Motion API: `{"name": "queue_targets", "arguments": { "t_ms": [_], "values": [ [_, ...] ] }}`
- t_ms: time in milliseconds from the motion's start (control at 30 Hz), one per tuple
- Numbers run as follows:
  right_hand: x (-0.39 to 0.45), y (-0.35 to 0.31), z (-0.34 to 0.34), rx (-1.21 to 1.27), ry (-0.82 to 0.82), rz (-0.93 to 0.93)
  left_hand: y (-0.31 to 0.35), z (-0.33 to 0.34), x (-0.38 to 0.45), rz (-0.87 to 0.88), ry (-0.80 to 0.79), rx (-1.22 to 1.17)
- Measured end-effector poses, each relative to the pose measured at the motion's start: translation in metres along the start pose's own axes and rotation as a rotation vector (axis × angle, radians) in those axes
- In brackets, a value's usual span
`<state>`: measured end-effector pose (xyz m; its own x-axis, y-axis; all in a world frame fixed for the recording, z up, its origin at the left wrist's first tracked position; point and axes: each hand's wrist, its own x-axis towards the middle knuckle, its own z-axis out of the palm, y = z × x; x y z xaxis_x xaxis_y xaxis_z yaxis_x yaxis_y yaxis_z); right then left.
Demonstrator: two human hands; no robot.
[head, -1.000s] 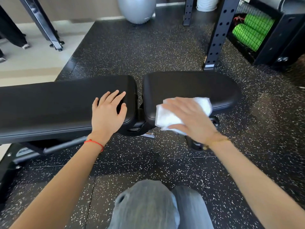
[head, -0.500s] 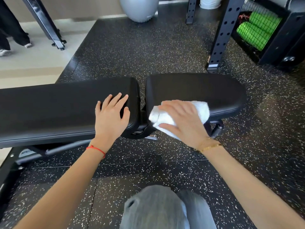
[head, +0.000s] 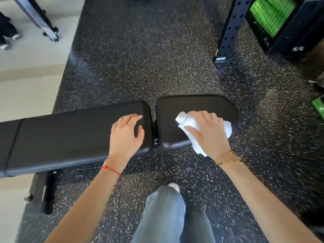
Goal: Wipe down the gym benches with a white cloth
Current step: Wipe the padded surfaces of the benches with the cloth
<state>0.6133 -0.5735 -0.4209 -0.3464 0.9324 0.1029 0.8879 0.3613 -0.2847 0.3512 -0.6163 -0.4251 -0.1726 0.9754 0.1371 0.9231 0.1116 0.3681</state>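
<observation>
A black padded gym bench lies across the view in two parts: a long back pad [head: 70, 137] on the left and a short seat pad [head: 192, 107] on the right. My left hand [head: 127, 135] rests flat on the right end of the long pad, fingers spread. My right hand [head: 208, 132] presses a bunched white cloth [head: 190, 122] onto the near right part of the seat pad. The cloth sticks out past my fingers on the left and hangs over the pad's near edge.
Speckled black rubber floor [head: 149, 58] surrounds the bench. A black perforated rack upright [head: 229, 32] stands at the back right beside a black bin with green rollers [head: 271, 13]. Another person's feet [head: 7, 39] and a frame leg [head: 40, 20] are at the far left. My grey trouser leg [head: 163, 216] is below.
The camera has risen and now looks more steeply down. My right hand has shifted the cloth back toward the right on the seat pad and bunched it more. My left hand stays on the long pad.
</observation>
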Motion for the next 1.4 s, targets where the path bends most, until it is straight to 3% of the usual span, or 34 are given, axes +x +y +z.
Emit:
{"name": "queue_targets", "arguments": {
  "t_ms": [367, 567, 667, 933, 1400],
  "values": [
    [-0.083, -0.065, -0.254, 0.029, 0.042, 0.196, 0.130, -0.226, -0.031, 0.226, -0.042, -0.079],
    [-0.139, -0.094, -0.352, -0.014, 0.153, 0.279, 0.181, -0.310, -0.061, 0.312, -0.089, -0.104],
    [-0.170, -0.106, -0.386, -0.017, 0.134, 0.369, 0.200, -0.337, -0.071, 0.381, -0.138, -0.118],
    [-0.243, -0.145, -0.431, 0.023, 0.245, 0.720, 0.242, -0.362, -0.059, 0.670, -0.273, -0.185],
    [-0.357, -0.281, -0.414, 0.003, 0.570, 1.479, 0.325, -0.365, -0.098, 1.349, -0.602, -0.300]
  ]
}}
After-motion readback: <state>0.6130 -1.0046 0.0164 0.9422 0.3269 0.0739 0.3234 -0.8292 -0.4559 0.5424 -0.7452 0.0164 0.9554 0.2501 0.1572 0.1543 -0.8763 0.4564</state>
